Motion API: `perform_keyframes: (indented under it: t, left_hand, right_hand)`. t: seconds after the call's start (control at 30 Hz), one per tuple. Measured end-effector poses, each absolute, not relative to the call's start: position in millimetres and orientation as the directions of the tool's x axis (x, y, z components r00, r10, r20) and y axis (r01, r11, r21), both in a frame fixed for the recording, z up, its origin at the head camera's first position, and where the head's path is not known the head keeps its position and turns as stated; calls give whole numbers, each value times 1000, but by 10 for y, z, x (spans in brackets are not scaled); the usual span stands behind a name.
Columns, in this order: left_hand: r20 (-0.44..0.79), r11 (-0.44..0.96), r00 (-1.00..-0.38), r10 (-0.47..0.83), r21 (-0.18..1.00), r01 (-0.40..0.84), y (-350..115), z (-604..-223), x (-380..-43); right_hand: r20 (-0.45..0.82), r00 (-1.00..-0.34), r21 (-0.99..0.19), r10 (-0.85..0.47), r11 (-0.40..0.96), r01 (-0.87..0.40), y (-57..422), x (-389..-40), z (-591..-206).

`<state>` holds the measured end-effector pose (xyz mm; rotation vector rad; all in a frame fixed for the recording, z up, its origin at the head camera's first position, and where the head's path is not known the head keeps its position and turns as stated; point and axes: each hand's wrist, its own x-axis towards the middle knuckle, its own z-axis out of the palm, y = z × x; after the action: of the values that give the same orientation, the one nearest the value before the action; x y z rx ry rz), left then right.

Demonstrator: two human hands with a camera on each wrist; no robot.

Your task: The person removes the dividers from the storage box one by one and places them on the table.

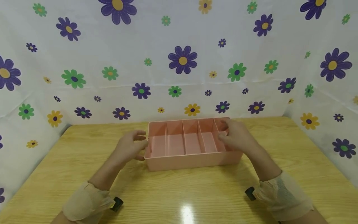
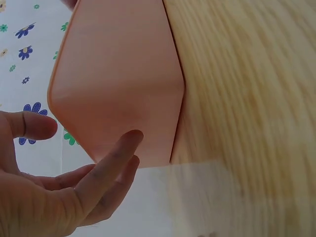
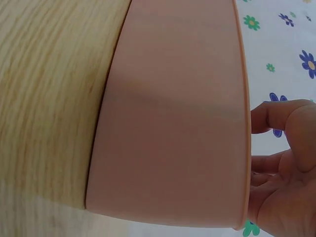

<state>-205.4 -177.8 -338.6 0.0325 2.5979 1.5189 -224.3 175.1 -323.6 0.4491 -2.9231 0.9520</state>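
A pink box [image 1: 193, 160] with thin upright dividers lies lengthwise on the table, its several compartments facing up. At its left end is my left hand [image 1: 130, 144], with the thumb near the rim and the fingers loosely bent. In the left wrist view those fingertips [image 2: 132, 139] lie right by the outer end wall, spread apart from the thumb. Over the right end reaches my right hand [image 1: 237, 135], its thumb and fingers apart above the rightmost compartment. The right wrist view has the box's side wall [image 3: 168, 123] hiding the tips of the right fingers.
The wood-grain table [image 1: 162, 196] extends around the box. Behind it and at both sides hangs a white cloth [image 1: 156, 40] printed with flowers. Each forearm wears a beige wrap [image 1: 86, 202] with a small dark piece on its inner side.
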Motion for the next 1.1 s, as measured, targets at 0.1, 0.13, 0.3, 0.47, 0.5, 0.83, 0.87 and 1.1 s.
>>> perform_keyframes:
  t: [0.1, 0.13, 0.3, 0.47, 0.5, 0.83, 0.87, 1.1]
  left_hand:
    - [-140, 397, -981, 131, 914, -78, -1778, -3397, -2057]
    - [-151, 370, -978, 147, 925, -87, -1777, -3402, -2059]
    - [-194, 305, -962, 193, 943, -129, -1766, -3429, -2066]
    - [-217, 317, -960, 174, 936, -154, -1765, -3446, -2077]
    - [-220, 320, -960, 171, 934, -157, -1766, -3446, -2078]
    - [-238, 291, -953, 187, 940, -177, -1788, -3451, -2088]
    - [-238, 291, -953, 187, 940, -177, -1789, -3450, -2088]
    - [-216, 300, -955, 205, 942, -148, -1794, -3445, -2070]
  right_hand:
    - [78, -962, -594, -263, 763, -257, 1722, -2252, -3278]
    - [67, -962, -596, -264, 763, -251, 1713, -2257, -3289]
    - [67, -953, -563, -297, 777, -282, 1691, -2287, -3337]
    - [71, -946, -544, -316, 783, -302, 1689, -2305, -3368]
    - [72, -946, -541, -317, 784, -304, 1688, -2306, -3370]
    - [103, -946, -524, -307, 792, -314, 1673, -2294, -3381]
    - [109, -946, -523, -305, 792, -316, 1670, -2291, -3380]
    - [160, -946, -525, -280, 788, -322, 1658, -2262, -3352]
